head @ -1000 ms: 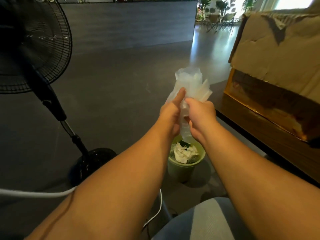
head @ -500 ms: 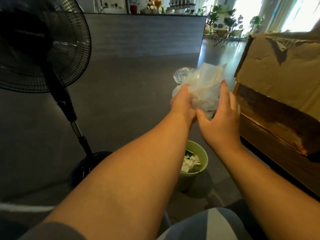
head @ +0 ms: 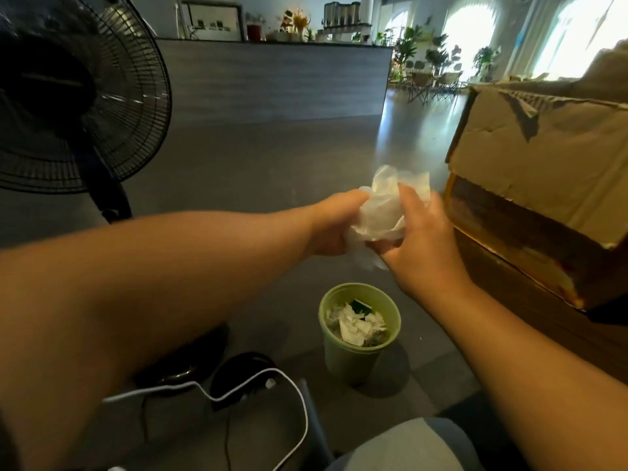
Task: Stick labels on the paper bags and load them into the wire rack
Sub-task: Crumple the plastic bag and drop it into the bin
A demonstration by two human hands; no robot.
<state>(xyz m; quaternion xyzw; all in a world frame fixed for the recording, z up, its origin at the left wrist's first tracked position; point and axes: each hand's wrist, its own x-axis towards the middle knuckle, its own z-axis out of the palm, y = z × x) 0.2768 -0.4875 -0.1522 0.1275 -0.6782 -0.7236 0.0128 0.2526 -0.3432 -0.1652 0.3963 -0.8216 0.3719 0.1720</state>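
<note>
Head view: both hands, left hand (head: 334,229) and right hand (head: 419,239), grip a crumpled plastic wrapper (head: 382,212) mid-frame; the green bin (head: 356,360) sits directly below, nearer the right hand.

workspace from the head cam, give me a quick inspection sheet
Surface: dark grey floor; no worktable seen.
Job's things: no paper bags, labels or wire rack seen.
Clutter: crumpled clear plastic held above and beyond the green bin, which holds white scraps.
Grippers: left hand and right hand both grip the plastic.
Cables: white cable and a thin black cable on the floor.
Surroundings: black standing fan at left, torn cardboard box at right, counter behind.
</note>
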